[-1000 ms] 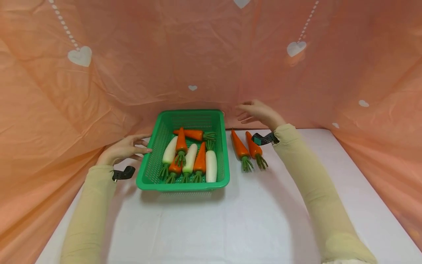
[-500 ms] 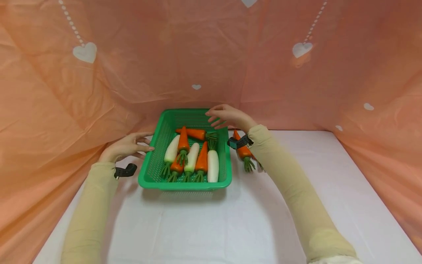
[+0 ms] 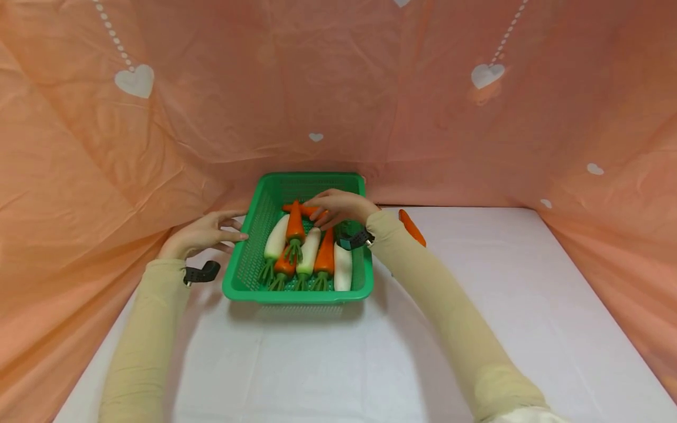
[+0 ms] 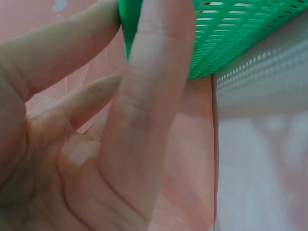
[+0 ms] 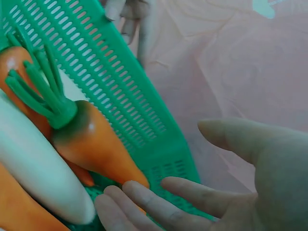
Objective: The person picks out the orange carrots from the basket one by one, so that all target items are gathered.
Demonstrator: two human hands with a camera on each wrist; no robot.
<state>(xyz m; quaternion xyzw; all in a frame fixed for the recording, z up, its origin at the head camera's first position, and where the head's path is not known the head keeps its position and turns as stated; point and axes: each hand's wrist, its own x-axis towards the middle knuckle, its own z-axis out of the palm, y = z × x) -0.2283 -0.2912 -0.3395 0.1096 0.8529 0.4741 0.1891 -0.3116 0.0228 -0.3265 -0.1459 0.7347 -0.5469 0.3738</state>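
My left hand [image 3: 203, 233] is at the left rim of a green perforated plastic basket [image 3: 228, 289], its fingers fairly straight and touching the rim. In the left wrist view, one finger of the left hand [image 4: 144, 110] covers part of the basket wall [image 4: 231, 24]. Over the basket hovers my right hand [image 3: 341, 205], with spread, relaxed fingers and nothing held. Its fingertips are near the tip of the topmost carrot [image 5: 98, 139]; whether they touch, I cannot tell. White radishes [image 3: 342, 270] and other carrots [image 3: 325, 255] with green stems lie in the basket.
To the right of the basket, a carrot [image 3: 411, 228] lies on the white table [image 3: 296, 364], partly hidden by my right sleeve. Close behind the table hangs a pink-orange curtain [image 3: 444, 135] with white hearts, which also runs along both sides.
My right hand has moved left and lower, from above the carrots on the table to over the basket. My left hand stays at the rim.
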